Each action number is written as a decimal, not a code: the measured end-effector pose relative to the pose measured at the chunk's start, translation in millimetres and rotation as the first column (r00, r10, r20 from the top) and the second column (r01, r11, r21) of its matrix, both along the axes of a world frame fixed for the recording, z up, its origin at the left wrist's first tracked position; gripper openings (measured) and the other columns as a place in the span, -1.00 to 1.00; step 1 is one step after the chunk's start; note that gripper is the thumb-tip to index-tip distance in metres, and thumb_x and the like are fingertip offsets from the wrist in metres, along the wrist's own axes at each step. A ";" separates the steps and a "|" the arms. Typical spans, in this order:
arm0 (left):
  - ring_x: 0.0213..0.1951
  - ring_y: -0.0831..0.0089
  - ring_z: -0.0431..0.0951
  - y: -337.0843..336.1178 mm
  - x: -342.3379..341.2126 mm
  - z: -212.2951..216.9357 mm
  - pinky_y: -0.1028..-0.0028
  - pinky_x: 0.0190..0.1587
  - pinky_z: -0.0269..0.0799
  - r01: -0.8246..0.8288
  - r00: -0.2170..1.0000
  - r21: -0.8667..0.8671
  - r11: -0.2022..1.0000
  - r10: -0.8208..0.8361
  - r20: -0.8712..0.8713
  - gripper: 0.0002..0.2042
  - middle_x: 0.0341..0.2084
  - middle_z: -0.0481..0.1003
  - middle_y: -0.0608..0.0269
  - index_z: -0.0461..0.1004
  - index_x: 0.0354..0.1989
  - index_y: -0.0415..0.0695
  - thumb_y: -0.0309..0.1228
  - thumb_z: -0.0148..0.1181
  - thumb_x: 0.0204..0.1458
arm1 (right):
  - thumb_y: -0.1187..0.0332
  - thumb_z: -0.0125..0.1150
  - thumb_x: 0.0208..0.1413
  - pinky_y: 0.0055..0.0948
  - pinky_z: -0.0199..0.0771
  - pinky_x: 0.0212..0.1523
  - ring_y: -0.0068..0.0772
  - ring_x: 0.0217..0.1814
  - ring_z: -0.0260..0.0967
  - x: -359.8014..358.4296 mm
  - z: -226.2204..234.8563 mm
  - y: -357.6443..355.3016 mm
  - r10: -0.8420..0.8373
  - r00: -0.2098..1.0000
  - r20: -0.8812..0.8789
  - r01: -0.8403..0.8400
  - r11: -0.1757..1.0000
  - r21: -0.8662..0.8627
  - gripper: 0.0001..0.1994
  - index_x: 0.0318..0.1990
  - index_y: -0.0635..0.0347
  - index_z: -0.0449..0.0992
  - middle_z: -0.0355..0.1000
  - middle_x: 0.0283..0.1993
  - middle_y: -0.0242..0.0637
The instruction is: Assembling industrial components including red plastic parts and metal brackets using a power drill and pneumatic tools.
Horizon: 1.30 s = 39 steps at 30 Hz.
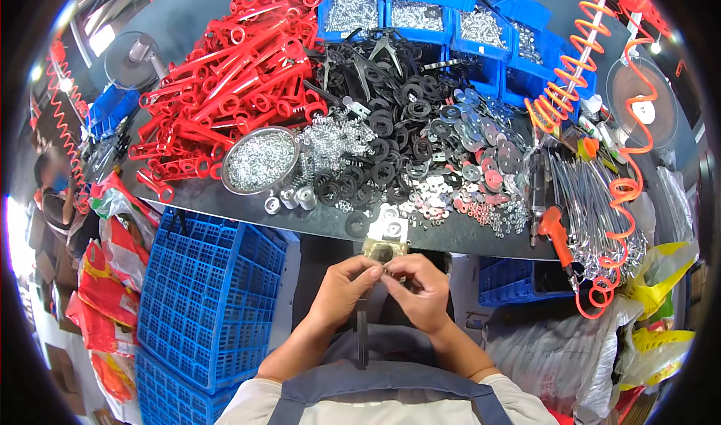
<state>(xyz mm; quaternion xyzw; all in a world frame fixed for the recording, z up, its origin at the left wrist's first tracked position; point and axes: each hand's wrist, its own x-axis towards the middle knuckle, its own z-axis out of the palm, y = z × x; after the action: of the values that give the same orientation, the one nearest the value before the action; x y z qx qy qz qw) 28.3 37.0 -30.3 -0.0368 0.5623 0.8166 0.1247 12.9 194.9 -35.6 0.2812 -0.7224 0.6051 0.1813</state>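
At the table's front edge, my left hand (342, 288) and my right hand (420, 290) meet fingertip to fingertip. Both are pinched closed around something too small to make out. Just beyond the fingertips sits a brass-coloured metal block (373, 249), with a pale metal plate (390, 225) behind it. Near the block, a black ring (356, 223) lies flat on the tabletop. Small silver cylindrical parts (305, 197) stand to its left, beside a round metal bowl (260, 162) full of small shiny pieces.
Red tubular handles (233, 72) are heaped at the back left, black rings (405, 117) in the middle. Washers and discs (488, 140) spread rightward. Blue bins (481, 31) stand behind. An orange coiled hose (629, 192) hangs right, near an orange-handled power tool (554, 233). Blue crates (203, 297) stand below left.
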 end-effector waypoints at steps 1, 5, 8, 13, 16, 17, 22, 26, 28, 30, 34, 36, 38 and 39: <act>-0.40 0.61 0.34 -3.5 -0.9 5.5 0.59 -0.34 0.27 0.064 0.996 -0.184 0.981 -0.074 -0.046 -0.78 -0.45 0.41 0.34 0.46 -0.09 -0.26 -0.43 0.11 0.14 | 0.66 0.29 -0.08 -0.60 0.42 -0.29 -0.60 -0.30 0.40 2.8 1.5 -0.6 0.017 0.982 0.186 0.027 0.972 -0.235 -0.84 -0.35 0.29 0.46 0.47 -0.23 -0.23; 0.13 0.26 0.28 -11.5 4.6 5.1 0.35 0.22 0.12 0.182 0.940 -0.444 0.877 -0.288 -0.184 -0.52 0.03 0.26 -0.02 0.08 0.23 -0.26 -0.53 -0.04 0.11 | 0.72 0.24 -0.07 -0.66 0.39 -0.26 -0.65 -0.28 0.36 0.1 4.8 15.0 0.004 0.953 0.304 0.085 0.956 -0.281 -0.85 -0.41 0.33 0.42 0.44 -0.17 -0.20; 0.14 0.33 0.29 -14.7 22.6 -13.4 0.38 0.18 0.18 0.252 0.881 -0.405 0.879 -0.382 -0.280 -0.56 0.04 0.28 0.01 0.06 0.16 -0.21 -0.63 -0.03 0.10 | 0.74 0.22 -0.06 -0.62 0.42 -0.21 -0.58 -0.23 0.38 10.7 -4.6 5.6 0.118 0.952 0.282 -0.011 0.935 -0.354 -0.85 -0.39 0.35 0.41 0.43 -0.17 -0.14; -0.13 0.44 0.48 -8.7 27.8 -25.6 0.51 -0.04 0.37 -0.206 0.952 -0.251 0.946 0.134 -0.277 -0.51 -0.11 0.46 0.03 -0.08 0.24 -0.22 -0.64 -0.07 0.16 | 0.69 0.24 -0.04 -0.58 0.49 -0.21 -0.53 -0.23 0.44 29.4 -13.9 -6.6 0.134 0.942 0.307 0.002 0.914 -0.406 -0.88 -0.36 0.37 0.44 0.44 -0.18 -0.15; -0.14 0.40 0.50 -12.5 21.4 -21.7 0.49 -0.05 0.40 -0.215 0.927 -0.354 0.910 0.077 -0.367 -0.58 -0.10 0.45 -0.02 -0.07 0.21 -0.29 -0.59 -0.16 0.21 | 0.70 0.28 -0.09 -0.64 0.44 -0.32 -0.58 -0.27 0.42 33.0 -12.0 -22.2 0.048 0.977 0.210 0.005 0.969 -0.246 -0.84 -0.38 0.35 0.42 0.45 -0.21 -0.16; -0.14 0.40 0.50 -11.5 22.9 -18.5 0.49 -0.05 0.40 -0.211 0.928 -0.353 0.912 0.073 -0.365 -0.58 -0.10 0.45 -0.02 -0.07 0.21 -0.29 -0.59 -0.16 0.21 | 0.70 0.29 -0.11 -0.65 0.43 -0.35 -0.57 -0.28 0.42 33.6 -13.9 -26.2 0.010 0.991 0.135 0.014 0.985 -0.175 -0.84 -0.38 0.34 0.43 0.46 -0.24 -0.16; -0.11 0.48 0.50 -11.7 30.3 -30.4 0.50 -0.04 0.39 -0.277 0.944 -0.250 0.928 0.214 -0.253 -0.58 -0.12 0.48 0.06 0.02 0.18 -0.28 -0.62 -0.05 0.16 | 0.67 0.33 -0.14 -0.63 0.44 -0.38 -0.47 -0.34 0.46 33.1 -19.1 -31.5 -0.082 0.996 -0.048 0.079 0.995 -0.059 -0.82 -0.39 0.31 0.45 0.49 -0.29 -0.12; -0.15 0.49 0.53 -15.1 40.7 -32.1 0.51 -0.09 0.42 -0.318 0.927 -0.373 0.871 0.204 -0.315 -0.75 -0.22 0.52 0.12 0.33 -0.03 -0.29 -0.58 0.10 0.10 | 0.63 0.35 -0.16 -0.47 0.50 -0.29 -0.25 -0.30 0.53 25.6 -16.4 -29.3 -0.112 0.991 0.068 0.118 0.989 -0.092 -0.82 -0.37 0.32 0.48 0.51 -0.32 -0.11; -0.17 0.46 0.55 -9.2 42.2 -23.7 0.50 -0.10 0.43 -0.346 0.919 -0.397 0.850 0.223 -0.324 -0.81 -0.24 0.53 0.11 0.41 -0.13 -0.30 -0.55 0.14 0.09 | 0.64 0.33 -0.15 -0.45 0.50 -0.29 -0.22 -0.28 0.52 23.2 -13.3 -29.2 -0.144 0.985 -0.096 0.150 0.987 0.052 -0.82 -0.34 0.32 0.50 0.51 -0.29 -0.11; -0.16 0.39 0.57 -8.8 40.5 -25.5 0.47 -0.09 0.44 -0.355 0.911 -0.410 0.840 0.211 -0.356 -0.78 -0.24 0.54 0.08 0.41 -0.10 -0.29 -0.55 0.16 0.07 | 0.63 0.33 -0.14 -0.44 0.50 -0.29 -0.19 -0.28 0.52 22.2 -13.4 -29.8 -0.144 0.984 -0.104 0.152 0.986 0.068 -0.82 -0.32 0.31 0.51 0.51 -0.27 -0.12; -0.16 0.31 0.58 -9.2 38.0 -16.9 0.44 -0.09 0.46 -0.422 0.872 -0.521 0.742 0.174 -0.458 -0.76 -0.22 0.54 0.05 0.41 -0.09 -0.29 -0.55 0.18 0.05 | 0.62 0.33 -0.13 -0.44 0.51 -0.30 -0.20 -0.28 0.52 23.2 -15.8 -27.1 -0.156 0.981 -0.118 0.171 0.978 0.124 -0.82 -0.32 0.30 0.51 0.50 -0.27 -0.11; -0.16 0.26 0.59 -9.1 37.0 -17.2 0.42 -0.10 0.47 -0.421 0.866 -0.499 0.757 0.172 -0.469 -0.76 -0.23 0.54 0.03 0.43 -0.11 -0.29 -0.56 0.19 0.02 | 0.62 0.33 -0.13 -0.44 0.50 -0.30 -0.20 -0.28 0.51 24.4 -16.8 -27.6 -0.151 0.986 -0.074 0.158 0.982 0.105 -0.82 -0.32 0.30 0.51 0.50 -0.27 -0.11; -0.17 0.26 0.59 -10.3 38.1 -18.8 0.42 -0.11 0.47 -0.422 0.870 -0.517 0.744 0.172 -0.462 -0.77 -0.24 0.54 0.03 0.45 -0.14 -0.28 -0.56 0.21 0.01 | 0.62 0.32 -0.13 -0.44 0.50 -0.32 -0.20 -0.29 0.51 22.2 -19.4 -28.7 -0.143 0.989 -0.034 0.145 0.986 0.078 -0.83 -0.32 0.29 0.51 0.50 -0.28 -0.12; -0.18 0.25 0.60 -11.4 38.3 -19.8 0.42 -0.12 0.48 -0.426 0.872 -0.534 0.730 0.173 -0.458 -0.78 -0.25 0.55 0.03 0.46 -0.16 -0.28 -0.56 0.23 -0.01 | 0.62 0.32 -0.13 -0.44 0.50 -0.32 -0.20 -0.29 0.51 21.4 -22.7 -29.8 -0.143 0.989 -0.031 0.145 0.986 0.078 -0.83 -0.32 0.29 0.51 0.50 -0.28 -0.12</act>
<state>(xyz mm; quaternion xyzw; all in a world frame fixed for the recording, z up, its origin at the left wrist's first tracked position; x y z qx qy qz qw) 66.6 25.6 -50.1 -0.0102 0.7977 0.5863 -0.1409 34.2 165.1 -58.3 0.2429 -0.7623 0.5572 0.2223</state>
